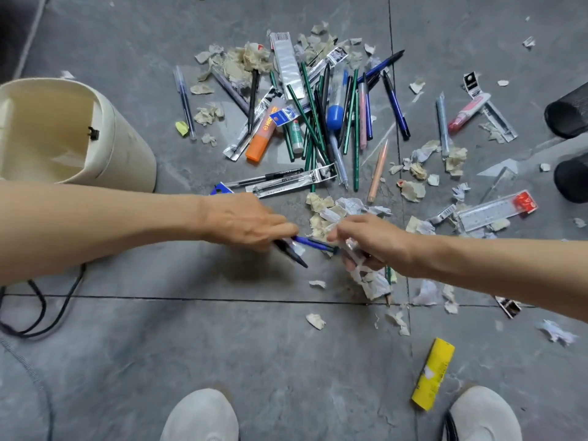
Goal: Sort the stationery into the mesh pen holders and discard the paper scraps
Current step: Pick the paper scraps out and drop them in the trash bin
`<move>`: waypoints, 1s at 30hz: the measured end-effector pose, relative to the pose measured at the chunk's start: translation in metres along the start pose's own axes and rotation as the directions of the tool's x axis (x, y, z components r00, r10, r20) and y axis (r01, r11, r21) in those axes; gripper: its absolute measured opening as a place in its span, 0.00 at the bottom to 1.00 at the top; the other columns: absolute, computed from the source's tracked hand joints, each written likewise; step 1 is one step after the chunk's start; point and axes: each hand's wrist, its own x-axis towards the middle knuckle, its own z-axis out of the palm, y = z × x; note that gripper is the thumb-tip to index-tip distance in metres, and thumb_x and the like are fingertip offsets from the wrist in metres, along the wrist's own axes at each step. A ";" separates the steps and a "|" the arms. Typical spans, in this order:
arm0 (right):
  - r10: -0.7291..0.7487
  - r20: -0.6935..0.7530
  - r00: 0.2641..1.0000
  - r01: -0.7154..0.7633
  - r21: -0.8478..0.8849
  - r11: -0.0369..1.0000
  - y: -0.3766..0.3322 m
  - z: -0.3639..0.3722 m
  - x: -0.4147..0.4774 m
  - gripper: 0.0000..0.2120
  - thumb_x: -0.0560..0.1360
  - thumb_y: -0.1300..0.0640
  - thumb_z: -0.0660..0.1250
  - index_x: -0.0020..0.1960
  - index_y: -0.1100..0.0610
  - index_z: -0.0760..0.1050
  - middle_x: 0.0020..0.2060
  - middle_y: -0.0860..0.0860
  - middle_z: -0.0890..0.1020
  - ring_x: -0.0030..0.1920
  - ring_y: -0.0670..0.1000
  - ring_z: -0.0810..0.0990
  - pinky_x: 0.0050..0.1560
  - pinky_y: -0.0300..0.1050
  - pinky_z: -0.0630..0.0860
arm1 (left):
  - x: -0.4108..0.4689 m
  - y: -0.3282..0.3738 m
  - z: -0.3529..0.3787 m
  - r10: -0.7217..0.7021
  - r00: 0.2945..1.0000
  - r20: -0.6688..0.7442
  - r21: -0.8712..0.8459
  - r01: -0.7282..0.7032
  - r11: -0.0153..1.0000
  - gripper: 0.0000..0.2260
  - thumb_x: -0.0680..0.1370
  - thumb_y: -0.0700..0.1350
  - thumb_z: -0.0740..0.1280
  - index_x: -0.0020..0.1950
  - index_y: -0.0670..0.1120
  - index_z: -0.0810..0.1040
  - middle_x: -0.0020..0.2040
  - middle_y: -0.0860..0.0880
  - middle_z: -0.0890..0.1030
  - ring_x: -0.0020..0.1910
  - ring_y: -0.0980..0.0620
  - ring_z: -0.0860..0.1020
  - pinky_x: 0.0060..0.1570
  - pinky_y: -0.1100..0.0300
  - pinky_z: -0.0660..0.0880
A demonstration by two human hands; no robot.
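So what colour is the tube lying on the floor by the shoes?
Yellow. The tube shows best in the head view, the only one.

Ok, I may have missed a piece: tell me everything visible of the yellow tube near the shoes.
The yellow cylindrical tube looks like plastic, with a torn white patch on its side. It lies flat on the grey tiled floor, slanted, apart from the pile of pens and pencils, close to the white shoe on the person's right. Only the floor touches it.

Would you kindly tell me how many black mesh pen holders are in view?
2. The upper black mesh pen holder lies at the right edge; the lower black mesh pen holder is just beneath it. Both are cropped, so others may lie off-frame.
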 end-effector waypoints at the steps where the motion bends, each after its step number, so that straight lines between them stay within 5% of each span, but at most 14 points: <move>1: 0.020 0.020 1.000 -0.021 0.066 0.998 -0.004 -0.005 0.001 0.09 0.77 0.54 0.59 0.51 0.59 0.73 0.27 0.54 0.76 0.24 0.49 0.65 0.24 0.38 0.57 | -0.002 -0.008 -0.001 -0.048 0.999 -0.026 0.002 0.048 0.999 0.11 0.74 0.47 0.54 0.52 0.45 0.67 0.37 0.47 0.77 0.30 0.46 0.76 0.20 0.56 0.72; 4: 0.038 0.083 0.996 -0.053 0.182 0.982 -0.015 -0.022 0.005 0.16 0.78 0.46 0.59 0.53 0.57 0.76 0.28 0.51 0.75 0.26 0.47 0.69 0.25 0.38 0.64 | -0.005 -0.029 -0.010 -0.325 0.942 -0.079 -0.023 0.325 0.946 0.09 0.76 0.45 0.53 0.52 0.44 0.69 0.42 0.44 0.78 0.36 0.44 0.77 0.24 0.55 0.71; 9: 0.094 0.025 0.995 -0.095 0.461 0.882 -0.036 -0.041 0.013 0.16 0.79 0.47 0.58 0.55 0.59 0.75 0.28 0.51 0.74 0.27 0.47 0.71 0.25 0.37 0.67 | 0.001 -0.044 -0.016 -0.787 0.617 0.021 -0.006 0.787 0.617 0.15 0.79 0.43 0.57 0.66 0.44 0.63 0.51 0.41 0.75 0.46 0.41 0.74 0.34 0.52 0.66; 11: 0.097 0.001 0.995 -0.084 0.510 0.856 -0.046 -0.044 0.017 0.15 0.79 0.48 0.57 0.54 0.59 0.74 0.30 0.52 0.75 0.29 0.48 0.76 0.27 0.38 0.71 | 0.004 -0.047 -0.016 -0.850 0.524 0.057 -0.076 0.851 0.520 0.13 0.79 0.42 0.58 0.63 0.43 0.65 0.53 0.40 0.75 0.50 0.40 0.73 0.38 0.51 0.66; 15: 0.062 -0.049 0.997 -0.019 0.617 0.787 -0.065 -0.042 0.027 0.14 0.80 0.51 0.57 0.57 0.59 0.72 0.38 0.57 0.77 0.37 0.55 0.83 0.33 0.44 0.81 | 0.009 -0.047 -0.012 -0.888 0.459 0.036 -0.225 0.869 0.440 0.16 0.78 0.45 0.62 0.64 0.44 0.66 0.59 0.41 0.72 0.58 0.40 0.70 0.48 0.47 0.69; 19: -0.006 -0.059 0.998 0.047 0.728 0.684 -0.077 -0.040 0.035 0.16 0.79 0.51 0.59 0.62 0.60 0.68 0.54 0.64 0.77 0.48 0.60 0.82 0.42 0.50 0.83 | 0.016 -0.042 -0.010 -0.889 0.448 -0.098 -0.314 0.834 0.455 0.21 0.76 0.44 0.67 0.67 0.43 0.66 0.59 0.41 0.67 0.58 0.42 0.67 0.54 0.50 0.67; 22: -0.049 -0.079 0.996 0.091 0.708 0.700 -0.079 -0.039 0.036 0.18 0.80 0.50 0.57 0.64 0.59 0.66 0.54 0.64 0.78 0.52 0.61 0.82 0.48 0.53 0.81 | 0.020 -0.035 -0.013 -0.866 0.472 -0.167 -0.294 0.815 0.500 0.21 0.75 0.43 0.67 0.67 0.42 0.68 0.61 0.41 0.66 0.58 0.43 0.65 0.56 0.52 0.64; 30: -0.055 -0.138 0.989 0.119 0.517 0.848 -0.060 -0.045 0.020 0.18 0.81 0.53 0.55 0.68 0.60 0.66 0.58 0.63 0.77 0.55 0.59 0.80 0.50 0.49 0.81 | 0.033 0.001 -0.012 -0.676 0.727 -0.117 -0.259 0.635 0.728 0.13 0.75 0.40 0.64 0.59 0.40 0.72 0.57 0.41 0.71 0.52 0.43 0.70 0.51 0.47 0.71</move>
